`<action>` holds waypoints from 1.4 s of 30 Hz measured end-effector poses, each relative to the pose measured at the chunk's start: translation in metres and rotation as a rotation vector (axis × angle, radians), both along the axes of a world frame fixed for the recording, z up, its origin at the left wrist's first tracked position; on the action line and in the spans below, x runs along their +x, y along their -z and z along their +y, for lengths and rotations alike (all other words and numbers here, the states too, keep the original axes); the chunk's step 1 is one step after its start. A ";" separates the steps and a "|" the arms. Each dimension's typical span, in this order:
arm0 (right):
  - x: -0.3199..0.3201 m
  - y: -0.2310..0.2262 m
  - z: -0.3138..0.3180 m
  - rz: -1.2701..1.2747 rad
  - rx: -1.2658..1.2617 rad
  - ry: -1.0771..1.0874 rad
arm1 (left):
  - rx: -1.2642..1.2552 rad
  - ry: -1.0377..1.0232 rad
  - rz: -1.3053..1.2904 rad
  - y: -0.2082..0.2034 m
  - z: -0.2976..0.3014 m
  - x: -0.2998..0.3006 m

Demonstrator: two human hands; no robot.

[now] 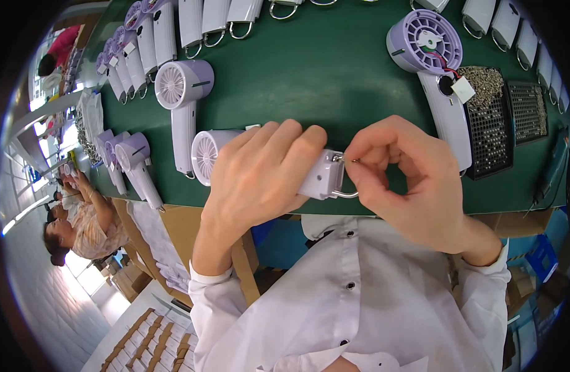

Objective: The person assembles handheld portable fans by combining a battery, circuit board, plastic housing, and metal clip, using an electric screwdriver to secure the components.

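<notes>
My left hand (260, 173) is wrapped around the handle of a white and lilac handheld fan (212, 152) lying on its side over the near edge of the green table (322, 74). The fan's round grille points left and its handle end (325, 177) with a metal loop points right. My right hand (409, 173) pinches a small screw (354, 160) at that handle end, fingertips touching it.
An open fan body with exposed wires (430, 56) lies to the right, beside black trays of screws (492, 118). A finished fan (183, 99) and rows of others (133, 49) lie left and back. An electric screwdriver (548, 173) rests far right. People sit at left (80, 217).
</notes>
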State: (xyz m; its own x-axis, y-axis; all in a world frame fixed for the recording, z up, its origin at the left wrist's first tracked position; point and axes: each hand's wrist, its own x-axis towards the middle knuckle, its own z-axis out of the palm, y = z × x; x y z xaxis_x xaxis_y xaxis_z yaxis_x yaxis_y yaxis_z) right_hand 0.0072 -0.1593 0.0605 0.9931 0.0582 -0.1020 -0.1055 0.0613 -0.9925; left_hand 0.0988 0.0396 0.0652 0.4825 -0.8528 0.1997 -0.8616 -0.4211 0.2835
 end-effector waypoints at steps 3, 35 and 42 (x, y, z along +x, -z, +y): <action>0.000 -0.002 0.001 0.025 -0.004 0.028 | -0.035 0.020 -0.013 -0.002 -0.002 -0.001; 0.001 0.000 0.009 0.584 0.247 -0.383 | -0.380 -0.026 -0.098 0.028 0.005 -0.033; -0.002 0.004 0.011 0.539 0.147 -0.244 | -0.449 -0.140 -0.078 0.019 0.023 -0.040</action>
State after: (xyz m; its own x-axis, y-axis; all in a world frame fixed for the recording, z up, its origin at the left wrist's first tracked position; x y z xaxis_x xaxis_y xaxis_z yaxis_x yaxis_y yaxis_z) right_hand 0.0056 -0.1483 0.0562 0.7598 0.3294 -0.5605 -0.6193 0.1042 -0.7782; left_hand 0.0588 0.0630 0.0464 0.5553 -0.6020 0.5738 -0.8314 -0.3849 0.4008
